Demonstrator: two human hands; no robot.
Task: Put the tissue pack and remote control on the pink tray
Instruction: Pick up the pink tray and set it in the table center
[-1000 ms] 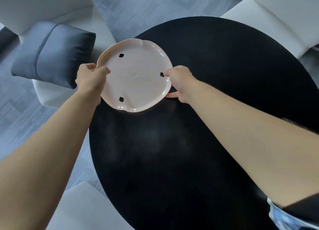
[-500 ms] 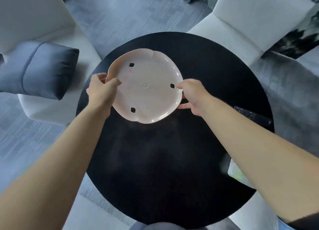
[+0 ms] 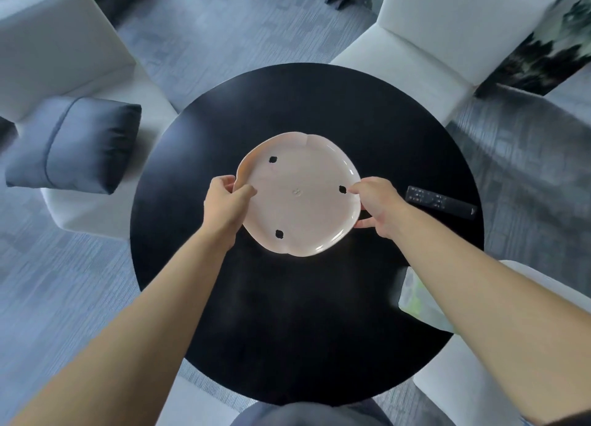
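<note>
Head view, looking down on a round, matte black table (image 3: 287, 313) with a faint sheen on its near half. I have both hands on the pale pink, glossy tray with a lobed, flower-like rim (image 3: 303, 169). It is held over the table's middle, and its smooth inner face carries three small dark spots and a faint embossed mark at centre. Nothing lies in it.

Left hand (image 3: 224, 205): clamped on the tray's left rim, thumb over the top, fingers curled underneath. Right hand (image 3: 377, 205): pinching the right rim, thumb and forefinger on top beside one dark spot, remaining fingers under the edge. I cannot tell whether the tray touches the tabletop or sits slightly above it.

Slim black rectangular remote control with rows of tiny light buttons (image 3: 439, 200): flat on the table, just right of my right hand, well apart from the tray rim. Long axis runs left to right, right end angled slightly nearer me.

Soft plastic-wrapped tissue pack, white with pale green print (image 3: 415, 297): on the table's near right edge, partly hidden by my right forearm; its orientation is not readable.

Surroundings: white upholstered chairs (image 3: 447, 41) around the table, a dark grey-blue fabric cushion (image 3: 80, 144) on the left seat, grey textured carpet (image 3: 224, 25).
</note>
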